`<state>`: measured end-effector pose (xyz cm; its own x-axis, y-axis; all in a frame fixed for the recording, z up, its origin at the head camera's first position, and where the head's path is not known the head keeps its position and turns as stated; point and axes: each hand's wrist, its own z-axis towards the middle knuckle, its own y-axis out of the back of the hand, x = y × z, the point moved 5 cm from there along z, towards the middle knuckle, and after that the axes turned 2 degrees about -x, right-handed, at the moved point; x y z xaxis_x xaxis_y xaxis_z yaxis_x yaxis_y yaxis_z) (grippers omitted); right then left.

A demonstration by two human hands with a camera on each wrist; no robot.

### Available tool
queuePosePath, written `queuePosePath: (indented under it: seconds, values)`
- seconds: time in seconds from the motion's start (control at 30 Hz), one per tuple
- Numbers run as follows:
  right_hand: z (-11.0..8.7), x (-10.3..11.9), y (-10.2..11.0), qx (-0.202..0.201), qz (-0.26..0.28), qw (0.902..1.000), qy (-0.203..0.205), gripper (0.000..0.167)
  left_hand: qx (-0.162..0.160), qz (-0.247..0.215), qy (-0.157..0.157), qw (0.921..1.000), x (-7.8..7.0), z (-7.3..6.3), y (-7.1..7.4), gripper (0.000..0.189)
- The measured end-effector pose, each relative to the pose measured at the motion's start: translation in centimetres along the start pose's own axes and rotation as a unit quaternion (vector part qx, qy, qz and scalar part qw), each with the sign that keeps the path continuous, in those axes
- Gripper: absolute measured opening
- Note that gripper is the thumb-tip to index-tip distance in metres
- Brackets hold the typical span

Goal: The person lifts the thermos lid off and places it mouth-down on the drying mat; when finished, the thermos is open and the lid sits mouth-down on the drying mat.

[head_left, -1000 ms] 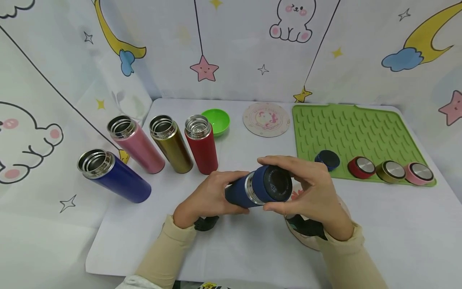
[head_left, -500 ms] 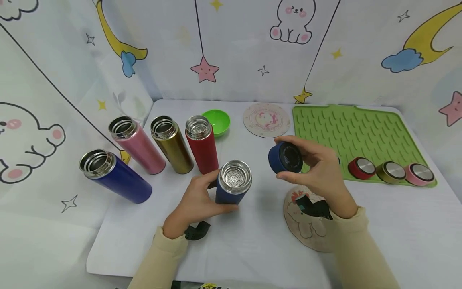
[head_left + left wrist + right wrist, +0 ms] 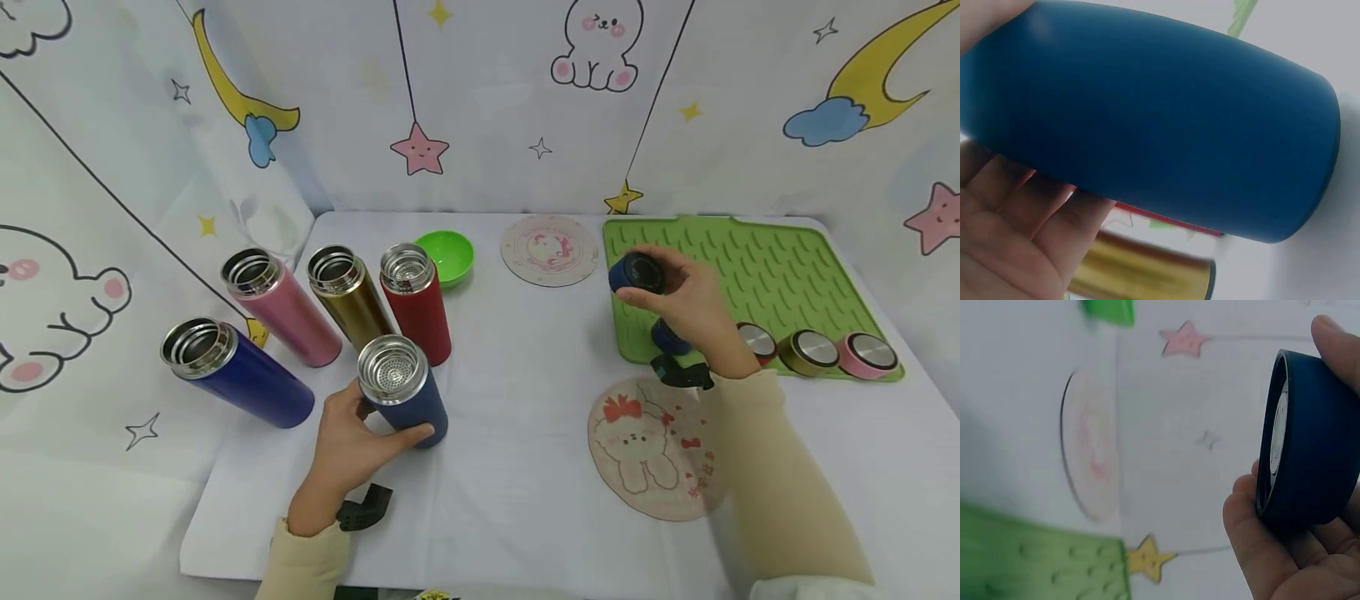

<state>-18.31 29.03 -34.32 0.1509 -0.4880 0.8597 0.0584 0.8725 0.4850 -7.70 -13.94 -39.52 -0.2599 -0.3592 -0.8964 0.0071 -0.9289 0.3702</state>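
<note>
My left hand [image 3: 348, 450] grips a dark blue thermos [image 3: 420, 417], its steel mouth uncovered with a perforated strainer showing. The thermos fills much of the left wrist view, its base close to the white tabletop. Between thumb and fingers, my right hand [image 3: 697, 304] holds a blue thermos lid [image 3: 637, 272] over the left part of the green mat [image 3: 750, 267]. The lid's hollow underside shows in the right wrist view. Below that hand, another blue lid [image 3: 667, 337] lies on the mat. Red [image 3: 759, 342], gold [image 3: 813, 350] and pink [image 3: 867, 357] lids line the mat's front edge.
Lidless thermoses stand at the left: blue [image 3: 262, 383], pink [image 3: 300, 325], gold [image 3: 360, 308] and red [image 3: 423, 321]. A green bowl [image 3: 447, 260] sits behind the red one. One round coaster [image 3: 550, 250] lies at the back, another [image 3: 648, 467] in front.
The blue lid came off the thermos. My right hand carried it right and back over the mat, while my left hand moved the thermos left, in front of the red and gold ones.
</note>
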Motion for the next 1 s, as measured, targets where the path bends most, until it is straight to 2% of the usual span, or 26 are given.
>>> queuePosePath:
  seconds: [0.07,0.23,0.47,0.67,0.8,0.87,1.0]
  values:
    - [0.6,-1.6,0.9,0.001,-0.023,0.9993,-0.029,0.060,-0.010,0.004,0.011,0.9999,0.3,-0.2,0.4,0.074]
    - [1.6,-4.5,2.9,0.006,-0.092,0.9944,-0.053,0.065,-0.036,0.020,0.032,0.9987,0.8,-0.6,1.3,0.072]
    - [2.3,-6.8,4.7,0.036,-0.178,0.9805,-0.074,0.075,-0.075,0.043,0.056,0.9947,1.3,-1.1,2.4,0.071]
    - [2.5,-7.8,4.9,0.055,-0.195,0.9756,-0.084,0.075,-0.100,0.022,0.082,0.9913,1.7,-1.2,3.0,0.072]
    - [2.6,-8.5,5.0,0.060,-0.198,0.9734,-0.098,0.077,-0.123,0.029,0.096,0.9873,1.7,-1.4,3.3,0.073]
    - [2.7,-8.9,5.1,0.064,-0.203,0.9719,-0.102,0.077,-0.137,0.028,0.096,0.9855,1.7,-1.5,3.5,0.073]
    - [2.8,-9.7,5.3,0.074,-0.217,0.9675,-0.107,0.081,-0.164,0.021,0.075,0.9834,1.7,-1.4,3.8,0.074]
